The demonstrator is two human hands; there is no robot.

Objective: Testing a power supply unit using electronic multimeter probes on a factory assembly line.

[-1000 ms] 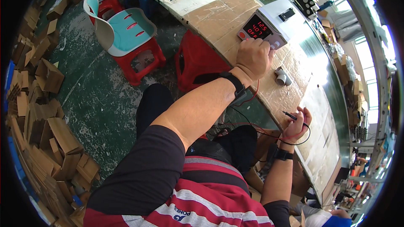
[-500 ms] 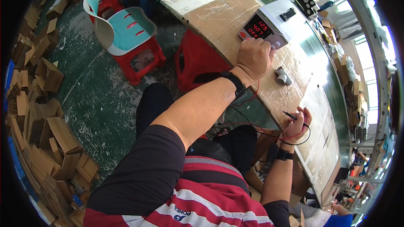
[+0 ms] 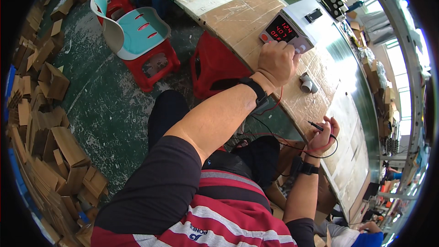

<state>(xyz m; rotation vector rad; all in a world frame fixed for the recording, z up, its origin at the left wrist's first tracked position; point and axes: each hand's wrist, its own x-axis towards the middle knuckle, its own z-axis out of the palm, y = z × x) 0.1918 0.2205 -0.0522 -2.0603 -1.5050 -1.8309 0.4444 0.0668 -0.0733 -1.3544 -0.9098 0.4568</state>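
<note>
A white bench power supply (image 3: 305,18) with a lit red digital display stands on the table, its front panel turned toward me. My left hand (image 3: 277,63) is at the lower part of that panel, fingers bent and closed around what seems to be a control knob, mostly hidden by the hand. Beside those fingers another pale knob (image 3: 300,49) shows. Over the table's near edge, my right hand (image 3: 323,137) pinches a black test probe (image 3: 315,126), its tip pointing left. Black and red leads loop around the right wrist and hang below the table edge.
A grey pipe fitting (image 3: 308,84) lies on the cardboard-covered table (image 3: 242,18) between my hands. Red stools (image 3: 215,66) and a teal-seated chair (image 3: 141,29) stand on the left. Cardboard boxes (image 3: 68,146) pile up at far left. Another person (image 3: 343,235) is at the lower right.
A digit on the display has changed. Both of my hands stay almost where they were. The other person at the lower right has shifted an arm.
</note>
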